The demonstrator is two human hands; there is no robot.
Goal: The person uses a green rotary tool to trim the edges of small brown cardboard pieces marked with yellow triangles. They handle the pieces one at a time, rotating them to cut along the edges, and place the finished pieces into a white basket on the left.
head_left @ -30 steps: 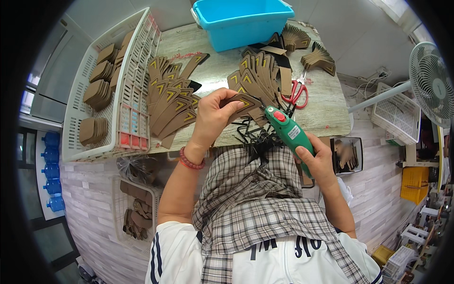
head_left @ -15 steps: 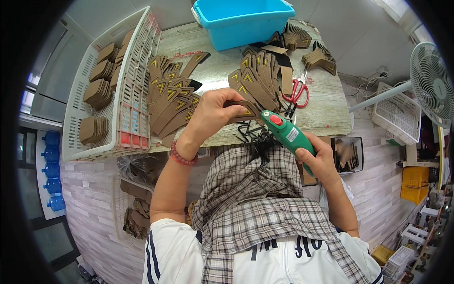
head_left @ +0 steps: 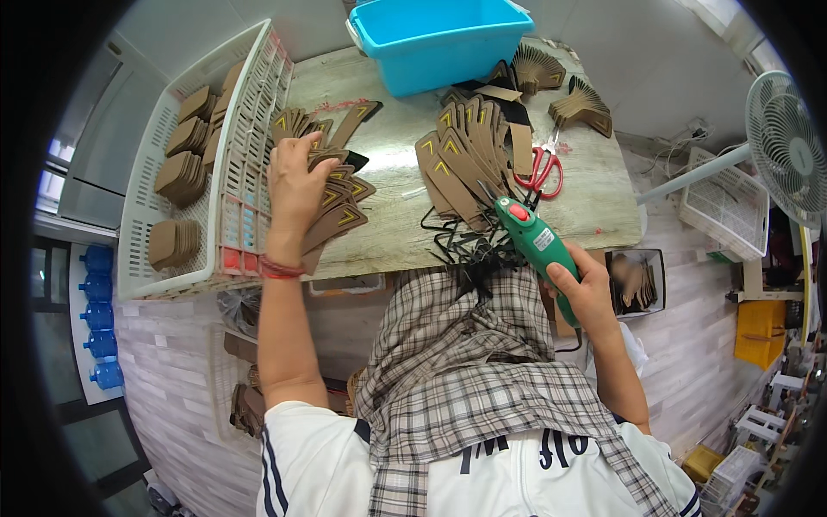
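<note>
My right hand [head_left: 586,289] is wrapped around green electric scissors [head_left: 536,237] with a red button, blades pointing up and left over the table's near edge. Black trimmed scraps [head_left: 465,246] lie beneath the blades. Off to the left, my left hand [head_left: 295,185] reaches onto a fanned pile of brown curved pieces [head_left: 332,226] marked with yellow chevrons. Its thumb and fingers close round the edge of a brown piece there, partly hidden by the hand. Another fan of the same pieces [head_left: 465,164] lies mid-table, its lower end near the blades.
A white plastic crate [head_left: 245,164] holding brown stacks stands at the left. At the back sits a blue tub [head_left: 448,52]. Red-handled scissors [head_left: 543,172] lie near two brown fanned stacks [head_left: 581,108] at right. A fan [head_left: 786,146] stands beyond the table.
My left hand has moved left from the scissors' tip to the left pile, taking the brown piece away from the blades. The electric scissors shifted slightly right.
</note>
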